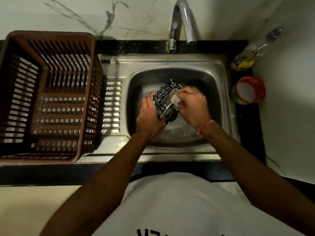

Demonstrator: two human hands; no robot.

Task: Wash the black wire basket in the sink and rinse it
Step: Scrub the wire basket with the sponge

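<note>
I can't make out what my right hand [190, 106] presses on the basket [166, 101] under blur and foam, the bottle [254, 51] label is unreadable, and the crate [47, 96] runs off the left edge

A person seen from above, wearing a white T-shirt [179, 205] with black lettering partly visible at its near edge. Both forearms are bare. A thin pink thread band [205, 126] circles the right wrist.
</note>
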